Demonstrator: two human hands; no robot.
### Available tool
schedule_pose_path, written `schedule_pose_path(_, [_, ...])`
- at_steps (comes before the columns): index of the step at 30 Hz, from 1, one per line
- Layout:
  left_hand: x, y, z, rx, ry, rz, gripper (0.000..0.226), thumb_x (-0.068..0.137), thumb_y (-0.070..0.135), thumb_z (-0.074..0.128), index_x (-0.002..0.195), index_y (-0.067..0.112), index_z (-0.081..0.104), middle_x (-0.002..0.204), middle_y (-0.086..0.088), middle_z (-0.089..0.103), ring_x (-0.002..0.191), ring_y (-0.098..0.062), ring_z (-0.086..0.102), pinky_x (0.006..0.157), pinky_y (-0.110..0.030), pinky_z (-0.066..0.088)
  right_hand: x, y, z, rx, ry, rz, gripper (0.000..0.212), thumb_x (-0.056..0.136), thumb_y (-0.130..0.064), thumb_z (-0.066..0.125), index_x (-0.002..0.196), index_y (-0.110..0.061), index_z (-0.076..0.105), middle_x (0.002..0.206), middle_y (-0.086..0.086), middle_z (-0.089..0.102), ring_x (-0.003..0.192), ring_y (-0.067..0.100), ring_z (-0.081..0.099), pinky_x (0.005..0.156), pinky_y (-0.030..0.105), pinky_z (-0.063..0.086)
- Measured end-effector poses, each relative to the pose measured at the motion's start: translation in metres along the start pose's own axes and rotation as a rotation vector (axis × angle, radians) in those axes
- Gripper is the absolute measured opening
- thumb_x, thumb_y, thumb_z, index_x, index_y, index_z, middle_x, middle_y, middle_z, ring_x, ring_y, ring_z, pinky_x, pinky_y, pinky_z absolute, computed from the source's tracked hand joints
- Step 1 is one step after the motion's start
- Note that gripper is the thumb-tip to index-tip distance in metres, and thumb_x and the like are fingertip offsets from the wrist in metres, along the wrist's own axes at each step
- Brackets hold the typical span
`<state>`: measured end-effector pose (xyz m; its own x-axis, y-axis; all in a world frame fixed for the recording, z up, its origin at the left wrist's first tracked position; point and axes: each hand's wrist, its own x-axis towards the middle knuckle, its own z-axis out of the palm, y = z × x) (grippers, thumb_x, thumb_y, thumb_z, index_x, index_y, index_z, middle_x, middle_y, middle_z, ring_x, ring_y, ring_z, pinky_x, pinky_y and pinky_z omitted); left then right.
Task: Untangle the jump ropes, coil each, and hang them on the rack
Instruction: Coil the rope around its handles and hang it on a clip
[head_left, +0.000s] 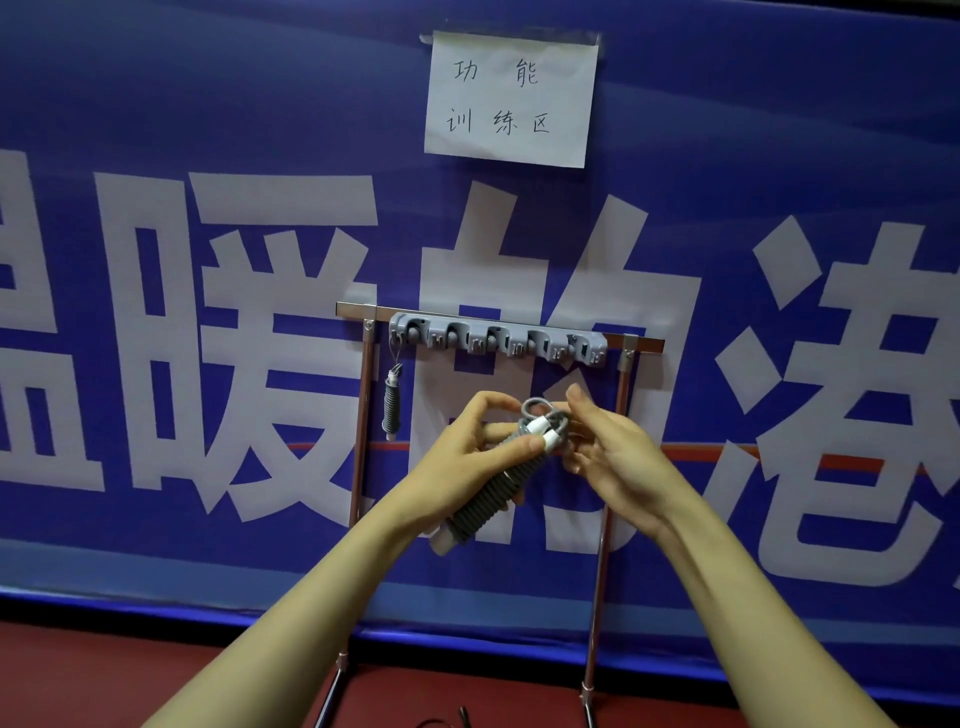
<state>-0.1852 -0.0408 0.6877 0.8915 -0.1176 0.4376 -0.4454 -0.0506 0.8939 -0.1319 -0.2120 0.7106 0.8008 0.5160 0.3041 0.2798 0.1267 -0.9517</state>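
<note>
A grey jump rope (493, 488) with ribbed grey handles and white ends is bundled in front of me, its thin cord coiled at the top. My left hand (467, 452) grips the handles near their white tips. My right hand (608, 447) pinches the coiled cord beside them. Both hands hover just below the grey hook rack (498, 338), which is mounted on a metal frame (363, 415). Another grey jump rope (391, 402) hangs from the rack's leftmost hook.
A blue banner (208, 312) with large white characters covers the wall behind the frame, with a paper sign (511, 98) taped above. Red floor (156, 675) lies below, and a dark cord end (457, 719) shows at the bottom edge.
</note>
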Motion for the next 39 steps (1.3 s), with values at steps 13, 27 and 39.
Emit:
schedule_pose_path(13, [0.012, -0.019, -0.015, 0.032, 0.072, -0.168, 0.029, 0.095, 0.031, 0.059, 0.117, 0.013, 0.061, 0.102, -0.026, 0.060, 0.058, -0.022, 0.063, 0.053, -0.032, 0.055, 0.059, -0.009, 0.009, 0.483, 0.362, 0.151, 0.013, 0.093, 0.000, 0.056, 0.084, -0.006, 0.064, 0.077, 0.005, 0.064, 0.074, 0.015, 0.062, 0.074, 0.029, 0.053])
schedule_pose_path(27, [0.018, -0.079, -0.051, 0.104, 0.163, -0.161, 0.026, 0.095, 0.034, 0.057, 0.116, 0.019, 0.059, 0.094, -0.010, 0.070, 0.072, -0.019, 0.066, 0.065, -0.026, 0.054, 0.112, 0.033, 0.034, 0.456, 0.285, 0.127, 0.009, 0.092, -0.001, 0.057, 0.089, -0.003, 0.066, 0.076, 0.005, 0.064, 0.065, 0.013, 0.058, 0.058, 0.021, 0.055])
schedule_pose_path(39, [0.147, -0.095, -0.157, 0.266, 0.444, 0.008, 0.011, 0.087, 0.019, 0.070, 0.092, 0.009, 0.071, 0.079, -0.001, 0.070, 0.064, -0.001, 0.062, 0.059, -0.012, 0.048, 0.251, 0.069, 0.046, -0.060, 0.022, -0.073, 0.011, 0.091, -0.001, 0.061, 0.098, -0.004, 0.068, 0.082, 0.007, 0.068, 0.074, 0.016, 0.064, 0.073, 0.024, 0.057])
